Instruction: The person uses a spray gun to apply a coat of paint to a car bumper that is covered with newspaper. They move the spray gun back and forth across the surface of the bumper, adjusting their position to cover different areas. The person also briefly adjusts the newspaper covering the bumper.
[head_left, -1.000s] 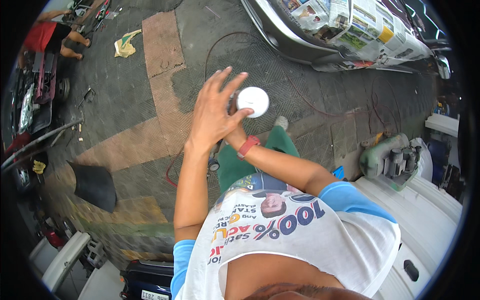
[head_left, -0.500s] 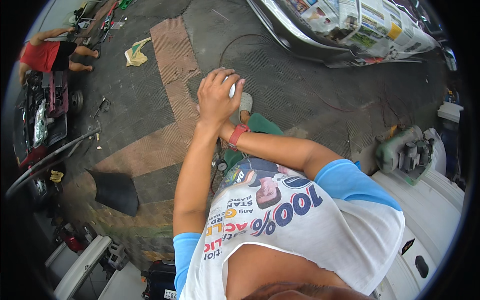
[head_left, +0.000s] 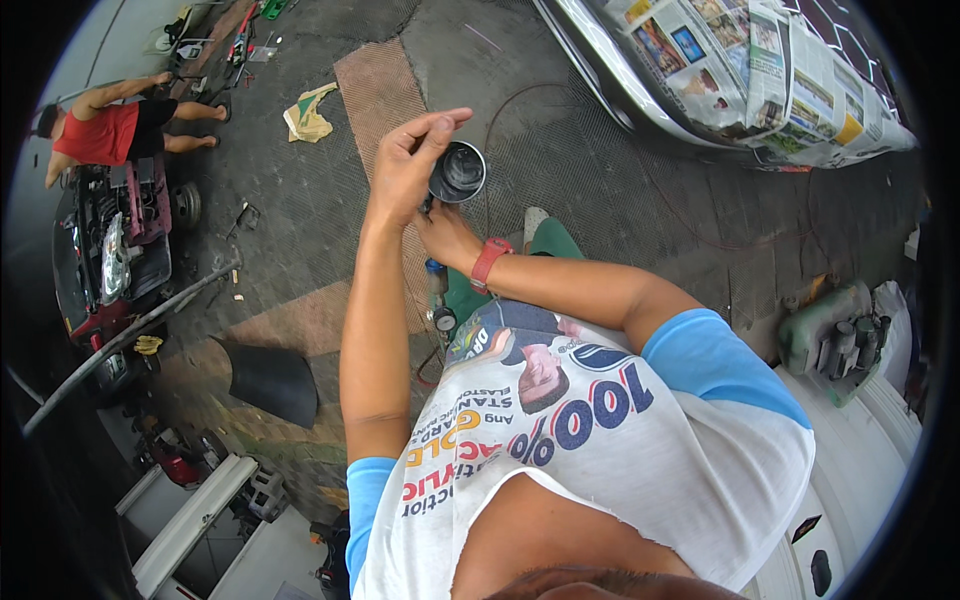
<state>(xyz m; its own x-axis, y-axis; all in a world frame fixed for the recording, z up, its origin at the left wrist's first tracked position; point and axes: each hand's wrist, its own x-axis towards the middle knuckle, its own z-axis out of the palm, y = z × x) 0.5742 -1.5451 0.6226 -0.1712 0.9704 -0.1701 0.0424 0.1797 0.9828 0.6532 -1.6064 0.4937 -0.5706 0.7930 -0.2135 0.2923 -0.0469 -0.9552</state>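
My left hand [head_left: 408,170] is raised in front of me, its thumb and fingers pinched on the rim of a round dark cup [head_left: 460,172] whose open top shows a dark inside. Just below it, my right hand [head_left: 447,236], with a red band on the wrist, grips the body of the spray gun [head_left: 436,290] that carries the cup. A small round gauge [head_left: 443,320] and a blue fitting hang under that hand. My green trouser leg and shoe show behind the gun.
A car masked with newspaper [head_left: 740,80] stands at the top right. Another person in a red shirt [head_left: 100,135] bends over a red vehicle front [head_left: 110,260] at the left. A black panel [head_left: 270,382], a yellow rag [head_left: 310,115] and a thin red hose [head_left: 520,95] lie on the floor; a green-grey machine [head_left: 835,335] is at the right.
A white lid covered the cup a second ago with my left hand spread over it; now the cup's top is open and dark, and my left hand pinches its rim.
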